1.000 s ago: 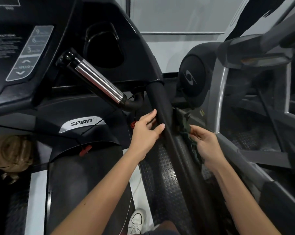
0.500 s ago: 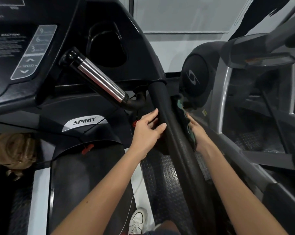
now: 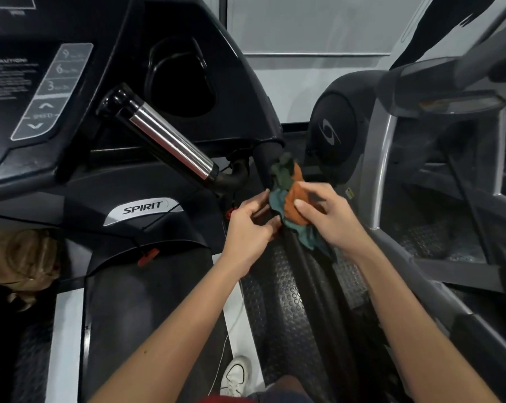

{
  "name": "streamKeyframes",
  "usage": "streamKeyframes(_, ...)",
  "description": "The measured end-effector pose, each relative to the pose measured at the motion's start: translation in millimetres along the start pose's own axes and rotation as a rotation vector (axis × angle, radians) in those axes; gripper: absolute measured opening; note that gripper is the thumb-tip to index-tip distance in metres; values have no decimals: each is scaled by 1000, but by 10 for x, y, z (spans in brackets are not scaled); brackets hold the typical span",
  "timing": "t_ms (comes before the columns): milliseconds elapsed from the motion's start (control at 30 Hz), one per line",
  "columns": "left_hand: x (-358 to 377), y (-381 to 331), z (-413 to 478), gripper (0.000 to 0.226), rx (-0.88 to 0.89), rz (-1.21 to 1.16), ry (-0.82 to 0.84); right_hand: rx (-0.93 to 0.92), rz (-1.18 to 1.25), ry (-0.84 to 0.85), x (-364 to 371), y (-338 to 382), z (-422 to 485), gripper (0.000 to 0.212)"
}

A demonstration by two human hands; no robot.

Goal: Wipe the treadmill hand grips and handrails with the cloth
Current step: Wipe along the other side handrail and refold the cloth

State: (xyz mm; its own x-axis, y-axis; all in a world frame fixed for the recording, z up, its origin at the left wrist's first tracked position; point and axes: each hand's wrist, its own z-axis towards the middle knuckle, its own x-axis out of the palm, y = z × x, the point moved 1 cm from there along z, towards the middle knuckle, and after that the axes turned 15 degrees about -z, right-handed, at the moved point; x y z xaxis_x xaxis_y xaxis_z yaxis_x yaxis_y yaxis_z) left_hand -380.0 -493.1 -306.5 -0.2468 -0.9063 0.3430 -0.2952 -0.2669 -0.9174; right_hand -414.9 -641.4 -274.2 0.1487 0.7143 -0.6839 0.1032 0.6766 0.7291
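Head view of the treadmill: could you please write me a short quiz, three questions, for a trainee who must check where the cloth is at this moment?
1. True or false: the cloth is draped over the chrome bar.
2. The right hand presses the cloth against: A) the speed keypad; B) the black handrail; C) the cup holder.
3. Fill in: the silver badge reads ____.
Key: 1 false; 2 B; 3 SPIRIT.
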Motion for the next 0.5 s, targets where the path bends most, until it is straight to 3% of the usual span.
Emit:
streamKeyframes(200, -2, -1, 5, 36, 42, 86, -25, -160, -223, -31, 42, 7, -186, 26)
streamKeyframes(333, 15, -30, 12, 59, 42, 81, 23, -161, -380, -112, 26, 4, -617, 20)
streamKeyframes(500, 10, -24, 4, 60, 31, 32, 7, -103, -182, -111, 2, -8, -421, 21)
